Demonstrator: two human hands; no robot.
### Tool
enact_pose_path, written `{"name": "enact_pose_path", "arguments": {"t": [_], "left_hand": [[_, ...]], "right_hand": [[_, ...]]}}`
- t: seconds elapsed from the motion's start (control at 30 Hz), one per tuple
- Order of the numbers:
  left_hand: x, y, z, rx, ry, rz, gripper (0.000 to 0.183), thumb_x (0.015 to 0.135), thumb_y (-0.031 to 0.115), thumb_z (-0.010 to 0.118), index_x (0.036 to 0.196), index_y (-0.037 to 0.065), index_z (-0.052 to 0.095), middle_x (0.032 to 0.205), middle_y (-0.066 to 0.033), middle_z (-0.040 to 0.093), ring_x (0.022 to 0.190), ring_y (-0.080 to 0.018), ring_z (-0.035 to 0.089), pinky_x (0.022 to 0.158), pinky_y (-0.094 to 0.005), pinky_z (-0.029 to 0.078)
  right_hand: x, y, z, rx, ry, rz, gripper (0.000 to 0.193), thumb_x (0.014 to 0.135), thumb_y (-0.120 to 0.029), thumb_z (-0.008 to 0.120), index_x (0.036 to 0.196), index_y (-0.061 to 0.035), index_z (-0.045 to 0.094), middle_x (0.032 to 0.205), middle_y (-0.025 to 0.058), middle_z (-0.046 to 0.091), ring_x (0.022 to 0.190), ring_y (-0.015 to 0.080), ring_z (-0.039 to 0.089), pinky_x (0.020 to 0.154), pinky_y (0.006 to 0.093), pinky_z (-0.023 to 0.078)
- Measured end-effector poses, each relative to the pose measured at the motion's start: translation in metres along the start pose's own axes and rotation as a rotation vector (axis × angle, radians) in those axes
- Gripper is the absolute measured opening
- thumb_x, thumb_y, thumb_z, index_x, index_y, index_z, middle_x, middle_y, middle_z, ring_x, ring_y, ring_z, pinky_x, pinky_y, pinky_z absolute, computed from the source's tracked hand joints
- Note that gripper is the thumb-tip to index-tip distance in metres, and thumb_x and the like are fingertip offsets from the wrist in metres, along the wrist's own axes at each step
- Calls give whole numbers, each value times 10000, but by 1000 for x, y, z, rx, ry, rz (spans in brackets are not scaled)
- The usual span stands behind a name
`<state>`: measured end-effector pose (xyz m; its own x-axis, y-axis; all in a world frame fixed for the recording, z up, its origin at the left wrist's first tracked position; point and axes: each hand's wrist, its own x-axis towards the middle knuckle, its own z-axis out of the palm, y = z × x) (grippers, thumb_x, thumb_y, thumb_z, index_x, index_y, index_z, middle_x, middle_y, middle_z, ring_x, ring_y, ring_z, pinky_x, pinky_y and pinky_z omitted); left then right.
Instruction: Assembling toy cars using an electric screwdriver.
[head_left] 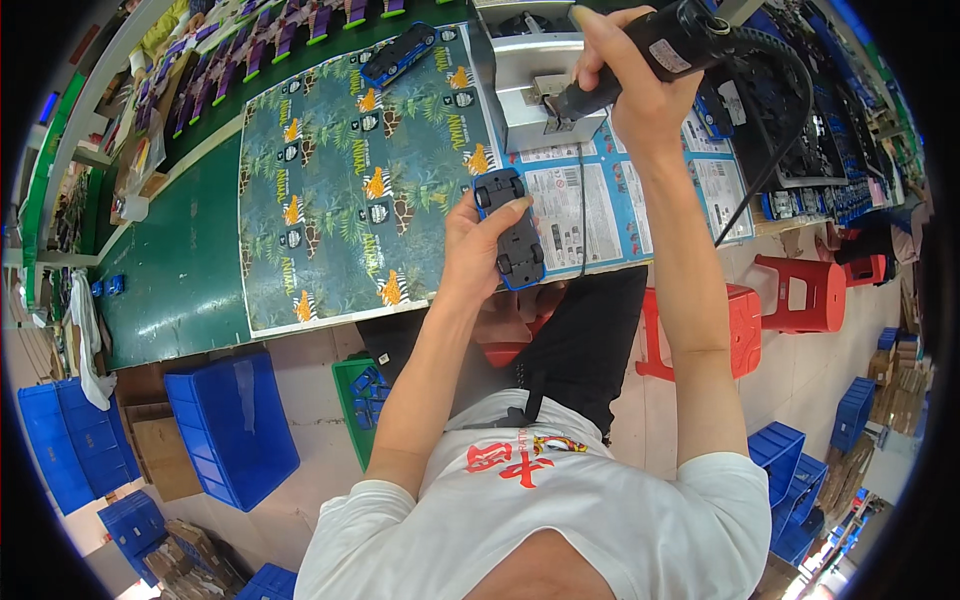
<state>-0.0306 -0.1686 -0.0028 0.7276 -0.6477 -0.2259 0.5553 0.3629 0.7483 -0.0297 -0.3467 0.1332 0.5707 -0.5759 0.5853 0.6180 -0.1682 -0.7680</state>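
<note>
My left hand (470, 250) grips a toy car (519, 245) at the table's near edge, its black underside turned up and blue body showing along the rim. My thumb lies across the chassis. My right hand (645, 100) is wrapped round a black electric screwdriver (675, 48), raised over the far part of the table. The screwdriver's lower end points down and left, at the small metal block on a silver metal box (528, 138); whether the tip touches is too small to tell. Another blue toy car (400, 54), underside up, lies farther back on the printed sheet.
An animal-print sheet (330, 210) covers part of the green table (180, 270). The screwdriver's cable (800, 120) loops down at the right, near black trays (800, 170). Purple parts (255, 58) line the back left. Below are blue bins (235, 425), a green crate (350, 395) and red stools (740, 330).
</note>
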Motion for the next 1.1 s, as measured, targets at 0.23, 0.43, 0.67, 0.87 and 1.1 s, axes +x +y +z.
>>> {"name": "enact_pose_path", "arguments": {"t": [0.23,0.43,0.67,0.87,1.1], "left_hand": [[-3,7,6,-12,-7,-27,281,854,52,679,1120,2,607,1029,-141,698,782,-199,688,703,-349,586],[-2,-1,4,-11,-10,-23,265,851,40,679,1102,-6,611,1010,-145,701,774,-204,688,709,-348,581],[1,-5,2,22,4,-10,226,850,3,665,1074,-10,632,1028,-156,702,844,-209,694,739,-351,591],[1,-6,7,36,-9,5,230,850,0,659,1079,-13,634,1035,-155,703,847,-203,692,743,-354,593],[1,-2,9,61,2,-14,232,847,1,662,1077,-13,635,1028,-149,706,807,-187,685,728,-346,587]], "right_hand": [[0,-16,14,-126,-92,40,236,850,-115,747,676,-49,601,539,0,566,432,77,523,430,225,408],[-20,-19,-15,-55,-159,126,158,882,-145,633,814,-2,634,628,83,567,484,152,538,521,291,469],[-9,-25,-17,125,-70,-160,141,892,-123,632,915,10,671,680,93,596,544,172,567,585,321,479],[16,28,-6,931,-281,-295,163,860,-94,705,771,-37,580,599,50,581,465,134,561,470,245,453],[10,24,-1,549,-212,-373,172,851,-94,728,751,-40,599,588,32,589,458,116,565,457,229,443]]}}
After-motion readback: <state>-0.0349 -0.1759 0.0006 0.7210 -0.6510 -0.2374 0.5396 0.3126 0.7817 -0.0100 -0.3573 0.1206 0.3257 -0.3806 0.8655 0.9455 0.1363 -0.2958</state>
